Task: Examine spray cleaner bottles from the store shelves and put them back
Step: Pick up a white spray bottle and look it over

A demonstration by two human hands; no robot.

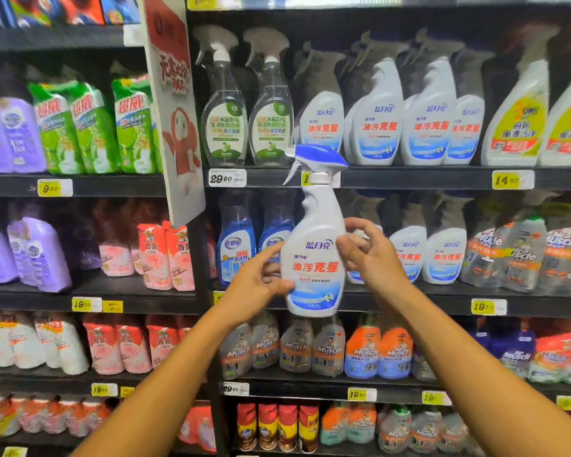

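Both hands grip a white spray bottle (pixel 314 255) with a blue trigger head, held upright in front of the shelves: the left hand (pixel 256 285) curls round its lower left side, the right hand (pixel 370 255) pinches its right shoulder. Behind it, partly hidden, stand blue cleaner bottles (pixel 236 245) and matching white sprayers (pixel 442 255). A red hanging sign (pixel 175 103) juts out upper left.

A shop: price-tagged shelves (pixel 409 178) of cleaning products (pixel 429 127).
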